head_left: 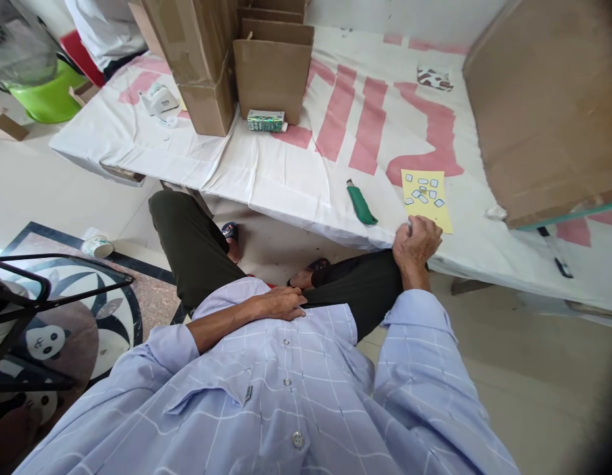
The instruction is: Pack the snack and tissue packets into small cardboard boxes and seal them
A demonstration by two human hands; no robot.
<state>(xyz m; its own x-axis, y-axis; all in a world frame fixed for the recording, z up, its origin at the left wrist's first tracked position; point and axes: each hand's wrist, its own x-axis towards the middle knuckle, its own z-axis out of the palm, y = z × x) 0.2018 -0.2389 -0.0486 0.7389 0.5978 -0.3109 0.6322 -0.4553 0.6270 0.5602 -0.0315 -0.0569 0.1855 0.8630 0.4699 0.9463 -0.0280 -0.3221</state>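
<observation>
My left hand [282,303] rests on my lap against the shirt hem, its fingers lying loosely with nothing visible in them. At the table's front edge, my right hand [419,241] is closed, its fingers curled at the lower edge of a yellow sheet [427,219]. A small pale bit shows by the thumb; what it belongs to is hidden. Several small blue-outlined shapes are on the sheet. Left of it lies a green utility knife [361,203], apart from both hands.
A white cloth with pink marks covers the table [296,168]. Cardboard boxes [274,69] and a carton [266,121] stand or lie at the back left, near a white tape dispenser [160,99]. A large cardboard panel [548,112] rises at right; a black pen-like item [556,254] lies below it.
</observation>
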